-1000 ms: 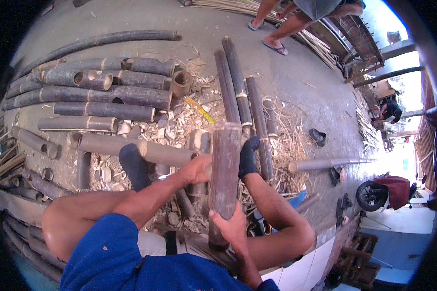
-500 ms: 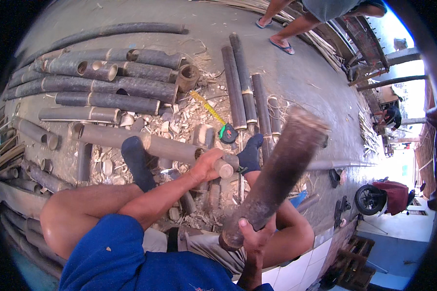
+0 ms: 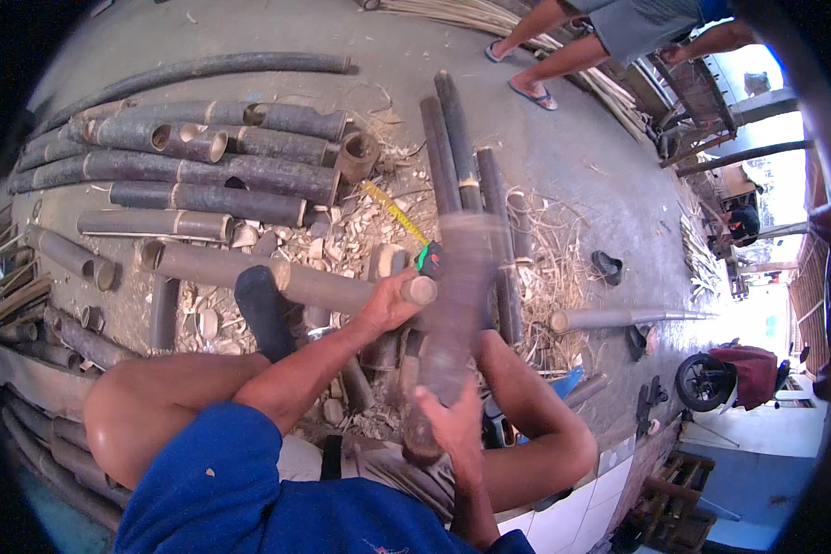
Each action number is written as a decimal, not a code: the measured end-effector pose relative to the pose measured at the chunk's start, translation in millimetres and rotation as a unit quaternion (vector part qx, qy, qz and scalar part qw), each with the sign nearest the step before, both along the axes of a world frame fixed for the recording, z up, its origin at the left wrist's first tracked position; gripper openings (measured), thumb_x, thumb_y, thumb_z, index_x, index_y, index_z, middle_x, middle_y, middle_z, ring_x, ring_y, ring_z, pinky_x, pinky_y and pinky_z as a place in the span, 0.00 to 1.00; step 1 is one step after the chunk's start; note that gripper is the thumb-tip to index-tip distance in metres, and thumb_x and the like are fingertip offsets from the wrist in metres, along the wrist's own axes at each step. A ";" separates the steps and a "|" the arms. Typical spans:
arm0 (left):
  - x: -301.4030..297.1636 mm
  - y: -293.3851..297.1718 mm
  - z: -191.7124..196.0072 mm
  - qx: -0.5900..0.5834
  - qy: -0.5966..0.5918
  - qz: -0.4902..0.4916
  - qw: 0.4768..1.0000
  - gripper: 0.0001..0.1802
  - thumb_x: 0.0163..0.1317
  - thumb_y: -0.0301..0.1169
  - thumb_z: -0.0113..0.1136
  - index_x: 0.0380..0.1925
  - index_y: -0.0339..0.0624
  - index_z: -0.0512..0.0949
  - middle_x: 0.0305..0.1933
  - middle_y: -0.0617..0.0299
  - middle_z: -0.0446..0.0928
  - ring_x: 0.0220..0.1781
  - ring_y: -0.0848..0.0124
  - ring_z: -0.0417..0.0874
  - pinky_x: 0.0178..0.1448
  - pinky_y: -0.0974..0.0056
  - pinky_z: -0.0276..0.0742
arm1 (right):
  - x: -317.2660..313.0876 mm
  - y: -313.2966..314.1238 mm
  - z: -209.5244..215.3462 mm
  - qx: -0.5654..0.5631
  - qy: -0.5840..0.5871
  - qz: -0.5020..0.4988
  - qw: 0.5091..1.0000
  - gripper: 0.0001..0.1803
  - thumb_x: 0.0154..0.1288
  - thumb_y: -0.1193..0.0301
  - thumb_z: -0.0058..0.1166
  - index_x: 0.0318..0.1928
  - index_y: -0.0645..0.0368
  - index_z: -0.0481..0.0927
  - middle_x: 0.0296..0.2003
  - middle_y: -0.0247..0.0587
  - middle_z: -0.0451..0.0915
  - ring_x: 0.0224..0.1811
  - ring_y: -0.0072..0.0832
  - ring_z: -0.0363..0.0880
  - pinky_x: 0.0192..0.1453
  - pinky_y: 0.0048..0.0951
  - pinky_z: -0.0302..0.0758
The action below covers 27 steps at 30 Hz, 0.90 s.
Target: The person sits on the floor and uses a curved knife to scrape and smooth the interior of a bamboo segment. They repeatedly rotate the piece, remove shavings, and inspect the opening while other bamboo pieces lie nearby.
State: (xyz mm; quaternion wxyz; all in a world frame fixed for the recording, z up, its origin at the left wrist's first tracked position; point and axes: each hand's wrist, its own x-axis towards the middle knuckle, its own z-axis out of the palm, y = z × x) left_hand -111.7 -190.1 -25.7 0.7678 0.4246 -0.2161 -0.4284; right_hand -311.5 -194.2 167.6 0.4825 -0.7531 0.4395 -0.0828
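My left hand (image 3: 390,303) is closed around a short bamboo piece with a pale round end (image 3: 419,291), just above the near end of a long brown bamboo pole (image 3: 323,284). In my right hand (image 3: 454,425) is a thick dark bamboo tube (image 3: 457,314), gripped near its lower end and standing almost upright over my lap. Its upper part is smeared by motion. The tube hides part of my right foot and the dark poles behind it. Beside the left hand's piece lies a black and green tape measure (image 3: 428,259), its yellow blade (image 3: 392,209) pulled out; the tube partly covers its case.
Dark bamboo poles (image 3: 203,168), some with cut holes, lie at the left. Wood chips (image 3: 342,245) litter the floor around my feet. Another person's legs (image 3: 563,69) stand at the top right. A blue-handled tool (image 3: 568,380) and a motorbike (image 3: 734,377) are at the right.
The thick bamboo tube has swung left and turned more upright with my right hand. My left hand has risen slightly with its piece. The other person's arm has come into view.
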 end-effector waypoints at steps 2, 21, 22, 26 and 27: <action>2.5 -2.3 11.4 -0.051 -0.008 -0.033 0.998 0.23 0.63 0.28 0.70 0.58 0.37 0.78 0.49 0.66 0.84 0.50 0.78 0.79 0.57 0.64 0.78 | -1.5 -0.7 1.8 0.048 0.054 0.020 0.997 0.33 0.58 0.63 0.72 0.60 0.64 0.75 0.47 0.44 0.84 0.49 0.29 0.82 0.56 0.34 0.78; 118.1 73.5 25.8 0.472 -0.519 -0.200 0.684 0.48 0.44 0.61 0.76 0.63 0.47 0.77 0.60 0.44 0.78 0.64 0.44 0.77 0.69 0.47 0.72 | -266.1 -102.0 102.3 -0.248 0.238 -0.348 0.872 0.41 0.62 0.55 0.71 0.68 0.67 0.70 0.55 0.60 0.82 0.53 0.50 0.83 0.62 0.42 0.75; 115.3 79.7 25.8 0.489 -0.488 -0.314 0.651 0.49 0.42 0.62 0.76 0.62 0.48 0.77 0.61 0.46 0.78 0.65 0.45 0.77 0.69 0.47 0.71 | -268.7 -98.1 78.2 -0.277 0.231 -0.335 0.870 0.40 0.62 0.54 0.71 0.66 0.67 0.73 0.54 0.61 0.83 0.54 0.51 0.83 0.60 0.43 0.76; 89.5 99.0 20.9 0.484 -0.604 -0.202 0.601 0.50 0.39 0.64 0.77 0.61 0.50 0.77 0.60 0.50 0.78 0.67 0.50 0.76 0.70 0.44 0.69 | -249.6 -68.5 22.3 -0.185 0.449 -0.204 0.850 0.36 0.66 0.53 0.66 0.63 0.68 0.75 0.52 0.59 0.84 0.52 0.49 0.83 0.57 0.43 0.77; 83.2 102.8 18.5 0.482 -0.618 -0.176 0.596 0.50 0.39 0.64 0.78 0.60 0.51 0.77 0.60 0.50 0.78 0.67 0.51 0.76 0.70 0.43 0.69 | -234.0 -59.6 15.4 -0.178 0.430 -0.161 0.870 0.35 0.66 0.53 0.66 0.63 0.68 0.76 0.51 0.58 0.84 0.52 0.48 0.83 0.57 0.42 0.77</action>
